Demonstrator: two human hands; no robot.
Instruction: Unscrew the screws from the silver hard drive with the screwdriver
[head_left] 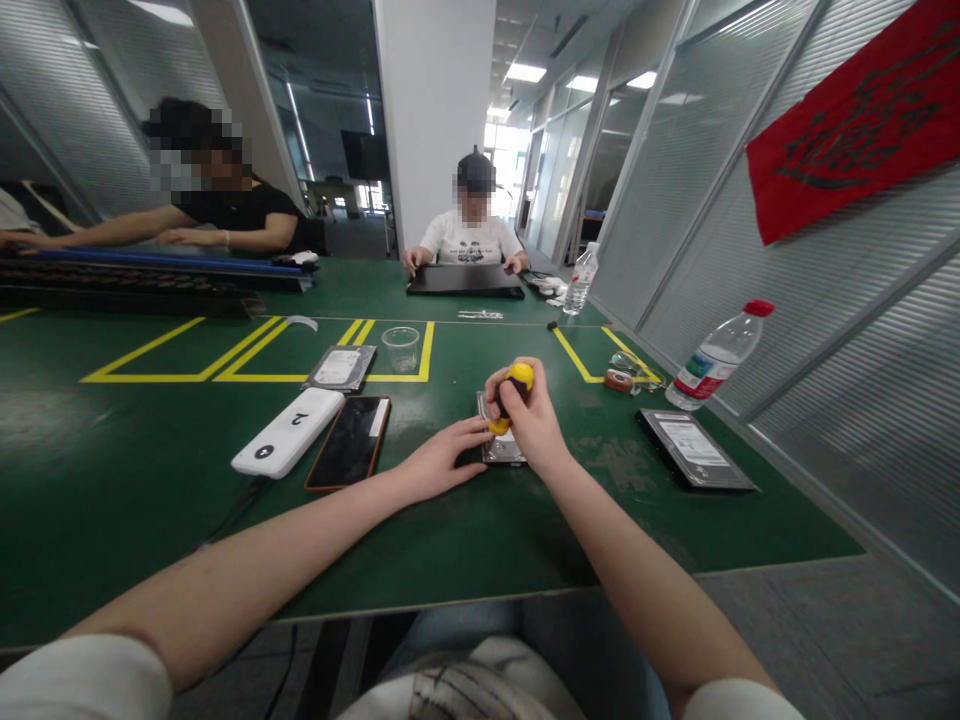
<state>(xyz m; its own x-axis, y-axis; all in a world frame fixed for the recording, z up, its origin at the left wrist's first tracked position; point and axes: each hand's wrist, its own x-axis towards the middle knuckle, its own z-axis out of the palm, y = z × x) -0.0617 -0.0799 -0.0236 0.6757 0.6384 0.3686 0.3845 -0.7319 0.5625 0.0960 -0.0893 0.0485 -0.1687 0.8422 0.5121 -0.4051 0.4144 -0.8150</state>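
Observation:
My right hand (pixel 529 420) is wrapped round a yellow and black screwdriver (pixel 512 390), held upright over a hard drive (pixel 499 450) lying flat on the green table (pixel 450 540). My left hand (pixel 442 460) rests on the table with fingers stretched out, its fingertips touching the drive's left edge. Most of the drive is hidden under both hands.
A phone (pixel 350 440), a white power bank (pixel 289 432), a second hard drive (pixel 340 368) and a clear plastic cup (pixel 400 347) lie to the left. Another hard drive (pixel 696 449) and a water bottle (pixel 716 357) are to the right. Two people sit at the far side.

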